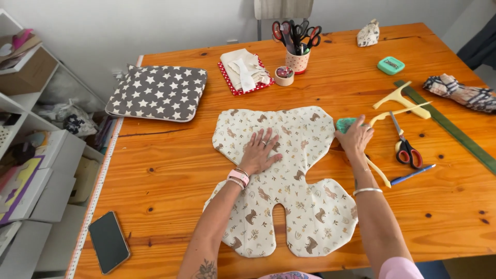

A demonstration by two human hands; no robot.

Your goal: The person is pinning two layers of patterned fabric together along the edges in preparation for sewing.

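While the left hand lies flat with fingers spread on the upper middle of the printed fabric piece, the right hand reaches past the cloth's right edge, fingers curled loosely down over a small teal object; whether it grips that object I cannot tell. Both forearms come in from the near edge of the bench, the left wearing a pink band, the right a thin bangle.

The one fabric piece sits in the middle of the bench, its lower lobes close to the near edge. Bare wood lies open to its left and along the right foreground. To the right, things crowd in: one pair of red-handled scissors, one blue pen, yellow curved rulers and a long green ruler. Farther back stand one cup of scissors and one star-patterned cushion. One dark phone lies at the near left corner.
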